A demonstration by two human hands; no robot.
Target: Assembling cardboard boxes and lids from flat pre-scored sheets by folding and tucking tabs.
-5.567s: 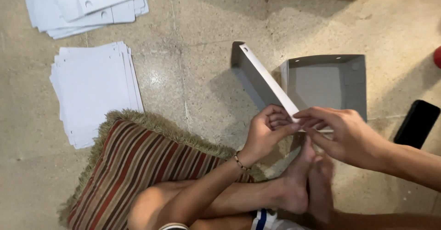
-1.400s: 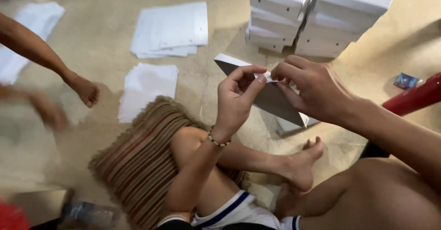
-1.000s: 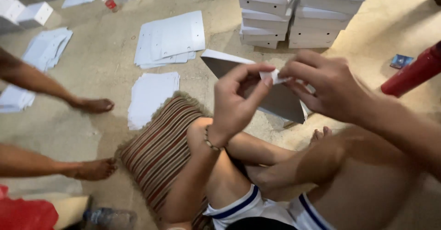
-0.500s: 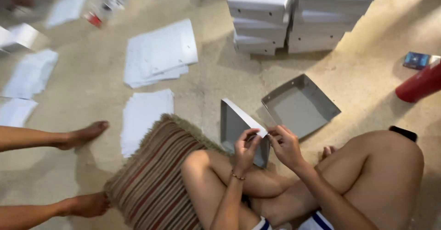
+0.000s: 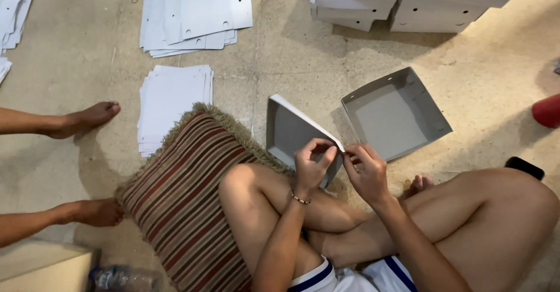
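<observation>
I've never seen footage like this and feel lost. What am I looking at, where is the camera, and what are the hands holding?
There is no machine here: a person sits cross-legged on a stone floor, and the camera is worn on their head, looking down at their own legs and hands. The left hand and right hand pinch the corner of a half-folded grey cardboard box standing on its edge. Beside it lies an open grey tray, already folded. A striped cushion lies by the left knee. Further off lie stacks of flat white cardboard sheets and finished white boxes. The two bare feet at the left belong to another person.
</observation>
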